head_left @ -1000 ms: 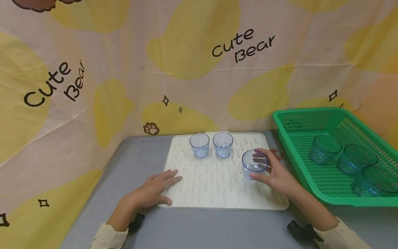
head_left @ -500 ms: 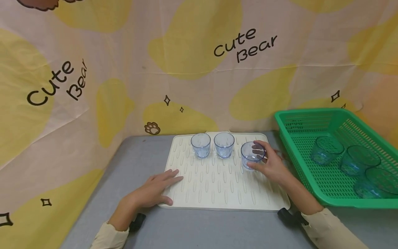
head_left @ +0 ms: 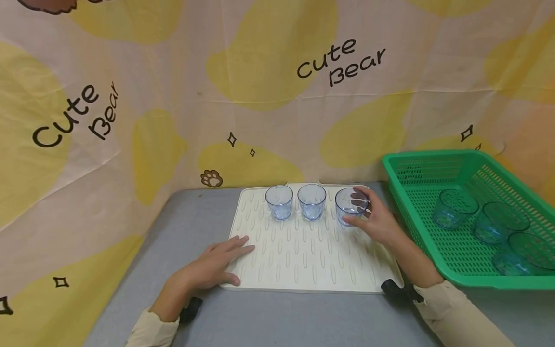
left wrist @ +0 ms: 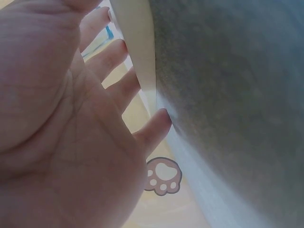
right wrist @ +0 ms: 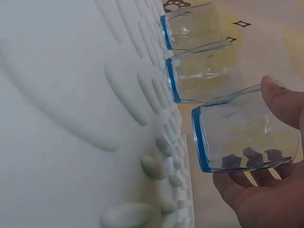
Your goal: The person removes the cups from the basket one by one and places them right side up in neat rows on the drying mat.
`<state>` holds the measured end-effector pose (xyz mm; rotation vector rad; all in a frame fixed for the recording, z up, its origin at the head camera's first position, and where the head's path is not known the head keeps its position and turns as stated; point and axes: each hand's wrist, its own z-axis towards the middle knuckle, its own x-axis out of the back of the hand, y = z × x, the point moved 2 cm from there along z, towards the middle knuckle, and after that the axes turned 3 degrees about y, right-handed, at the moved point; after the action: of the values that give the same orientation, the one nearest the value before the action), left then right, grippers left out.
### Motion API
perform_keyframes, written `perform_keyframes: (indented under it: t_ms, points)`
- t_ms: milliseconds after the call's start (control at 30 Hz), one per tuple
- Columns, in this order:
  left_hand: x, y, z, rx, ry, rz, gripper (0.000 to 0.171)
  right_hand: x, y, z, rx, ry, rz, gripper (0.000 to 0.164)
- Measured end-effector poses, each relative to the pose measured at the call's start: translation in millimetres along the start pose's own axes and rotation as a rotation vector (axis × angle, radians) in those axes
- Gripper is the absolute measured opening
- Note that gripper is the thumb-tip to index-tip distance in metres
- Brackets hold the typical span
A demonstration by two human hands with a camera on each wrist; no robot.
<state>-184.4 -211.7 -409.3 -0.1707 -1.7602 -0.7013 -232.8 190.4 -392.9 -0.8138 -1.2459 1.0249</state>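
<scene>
My right hand [head_left: 374, 219] holds a clear bluish drinking glass [head_left: 348, 205] upright, thumb on the near side and fingers round the far right side. In the right wrist view the glass [right wrist: 242, 130] has its base close over the ribbed mat. Two matching glasses, one at the left [head_left: 279, 202] and one in the middle [head_left: 311, 202], stand at the back of the white drying mat [head_left: 295, 260], in a row with the held one. My left hand [head_left: 212, 265] rests on the mat's left edge with fingers spread; in the left wrist view its fingertips [left wrist: 161, 118] touch that edge.
A green plastic basket [head_left: 448, 274] stands right of the mat, with several bluish glasses [head_left: 454, 209] inside. The grey table [head_left: 277, 318] extends in front of the mat. A patterned cloth [head_left: 260, 58] hangs behind and along the left side.
My right hand has carried the glass away from me over the mat, from its right middle to the back, level with the two standing glasses. The left hand has stayed put.
</scene>
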Motion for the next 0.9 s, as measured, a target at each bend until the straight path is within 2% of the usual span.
perform_keyframes:
  t_ms: [200, 367, 600, 900]
  points:
    - [-2.8, -2.1, 0.1, 0.004, -0.003, 0.003, 0.084, -5.1, 3.0, 9.7, -0.049, 0.007, -0.014, 0.084]
    - [-2.2, -2.7, -1.0, -0.007, 0.008, 0.013, 0.083, -8.1, 11.0, 18.4, -0.035, 0.001, 0.014, 0.082]
    - [-2.1, -0.6, -0.8, 0.011, -0.004, 0.004, 0.084, -11.6, 20.3, 25.9, -0.015, -0.009, 0.049, 0.078]
    - [-3.1, -1.0, -0.5, 0.015, -0.002, 0.018, 0.084, -15.6, 22.0, 29.2, -0.049, -0.025, 0.049, 0.079]
